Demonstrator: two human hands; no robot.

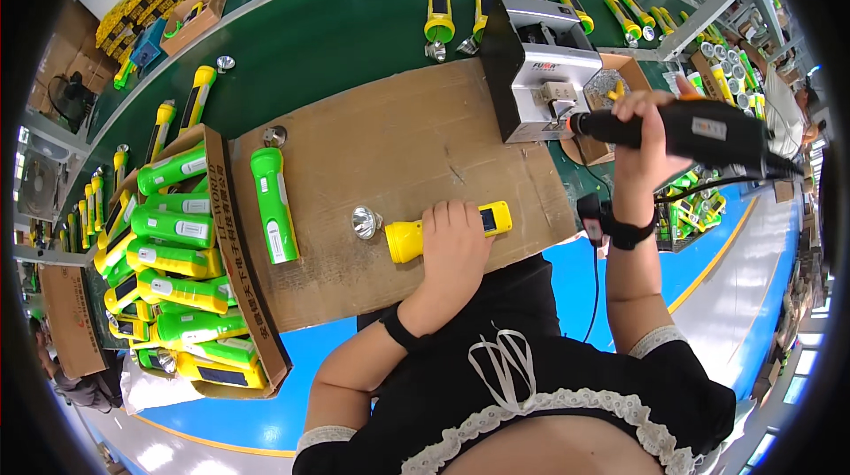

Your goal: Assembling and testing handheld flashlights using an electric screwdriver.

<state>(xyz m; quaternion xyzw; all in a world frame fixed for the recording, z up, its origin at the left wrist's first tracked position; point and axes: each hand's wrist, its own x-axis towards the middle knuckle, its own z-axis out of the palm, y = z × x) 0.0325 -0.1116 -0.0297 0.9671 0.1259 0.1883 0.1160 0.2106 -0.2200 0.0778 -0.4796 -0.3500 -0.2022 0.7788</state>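
The left hand [453, 240] lies flat, pinning a yellow flashlight [416, 234] to the cardboard sheet [390, 143]; the right hand [651, 134], up beside it, clenches a black electric screwdriver [691, 128]. If that flat press slackens, the flashlight could roll; the loose reflector [365, 222] beyond its head could get knocked.

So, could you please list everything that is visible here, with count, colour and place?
yellow torch: one, lying on the cardboard sheet, under the left hand
reflector: one, silver, at the yellow torch's head end
green torch: one, lying on the sheet, left of centre
cardboard sheet: one, brown, on the green belt
box of torches: one, brown, many green and yellow torches inside, far left
machine: one, grey and black, at the sheet's far right corner
belt: green, with several yellow torches along it
screwdriver: one, black, corded, in the right hand
left hand: pressing on the yellow torch
right hand: raised, gripping the screwdriver
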